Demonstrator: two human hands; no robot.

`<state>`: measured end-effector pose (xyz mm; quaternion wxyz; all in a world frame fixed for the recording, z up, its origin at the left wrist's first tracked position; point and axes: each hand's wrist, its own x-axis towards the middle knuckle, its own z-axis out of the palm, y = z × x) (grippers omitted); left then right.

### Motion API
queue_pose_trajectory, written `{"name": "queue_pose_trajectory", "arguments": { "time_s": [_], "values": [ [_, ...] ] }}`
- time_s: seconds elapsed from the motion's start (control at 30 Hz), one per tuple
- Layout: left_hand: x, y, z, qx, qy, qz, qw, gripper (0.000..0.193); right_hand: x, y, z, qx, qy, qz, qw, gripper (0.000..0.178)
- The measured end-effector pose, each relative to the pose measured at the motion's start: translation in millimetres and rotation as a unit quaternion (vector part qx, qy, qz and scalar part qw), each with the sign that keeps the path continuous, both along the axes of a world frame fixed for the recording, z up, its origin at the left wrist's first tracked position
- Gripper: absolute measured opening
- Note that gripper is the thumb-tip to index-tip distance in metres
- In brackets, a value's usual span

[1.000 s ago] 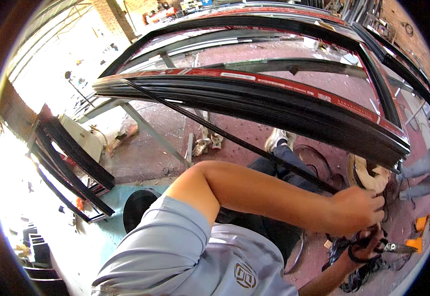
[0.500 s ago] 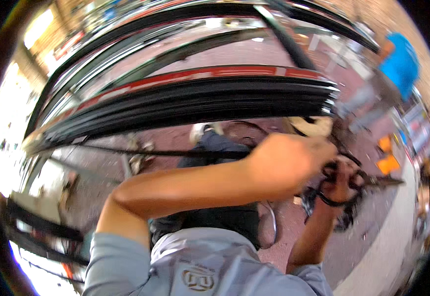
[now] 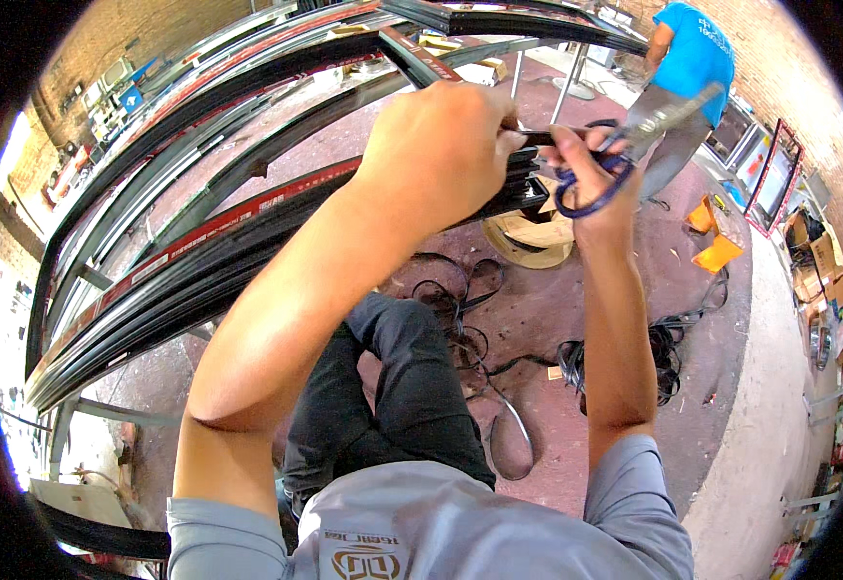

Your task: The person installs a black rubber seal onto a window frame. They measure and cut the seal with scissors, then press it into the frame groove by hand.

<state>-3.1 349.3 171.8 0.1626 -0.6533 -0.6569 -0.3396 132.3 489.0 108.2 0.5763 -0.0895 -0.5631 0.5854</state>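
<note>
My left hand (image 3: 441, 145) is closed, its fingertips pinching a thin black strip (image 3: 537, 138) above the ends of the stacked black profiles (image 3: 518, 184). On the other side of that strip, my right hand (image 3: 590, 174) holds scissors (image 3: 668, 118) by their dark blue loops. The blades point up and to the right, away from the strip, and look blurred. My right thumb and forefinger also seem to meet the strip's other end. My left forearm hides part of the profiles.
Below lies a round cardboard spool (image 3: 528, 246), with loose black strip (image 3: 460, 309) coiled on the reddish floor. A metal rack (image 3: 102, 416) carries the profiles. A person in a blue shirt (image 3: 697, 58) stands at the far right, beyond an orange object (image 3: 716, 251).
Both hands have moved up and away, to the ends of the profiles, with the left also shifting leftward. The scissors now point up and right instead of sideways. The view has shifted.
</note>
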Motion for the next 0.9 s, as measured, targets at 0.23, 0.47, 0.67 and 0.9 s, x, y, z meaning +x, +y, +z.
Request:
{"name": "queue_pose_trajectory", "arguments": {
  "time_s": [0.23, 0.47, 0.67, 0.9],
  "values": [
    [9.2, 8.1, -26.5, -0.107, -0.101, -0.088, 0.985, 0.022, 24.5, -15.6, -26.8, 0.021, -0.070, 0.029, 0.997, 0.028],
    [27.4, -42.7, -44.0, -0.261, -0.337, -0.177, 0.887, 0.019, 93.4, -71.3, -83.8, -0.082, -0.216, 0.039, 0.972, 0.035],
    [7.5, -74.9, -72.6, -0.269, -0.484, -0.207, 0.806, 0.025, 130.8, -121.4, -135.3, -0.170, -0.277, 0.270, 0.907, 0.063],
    [-3.6, -90.6, -94.3, -0.294, -0.512, -0.187, 0.785, 0.027, 134.0, -139.6, -132.6, -0.119, -0.378, 0.322, 0.860, 0.066]
  ]
}}
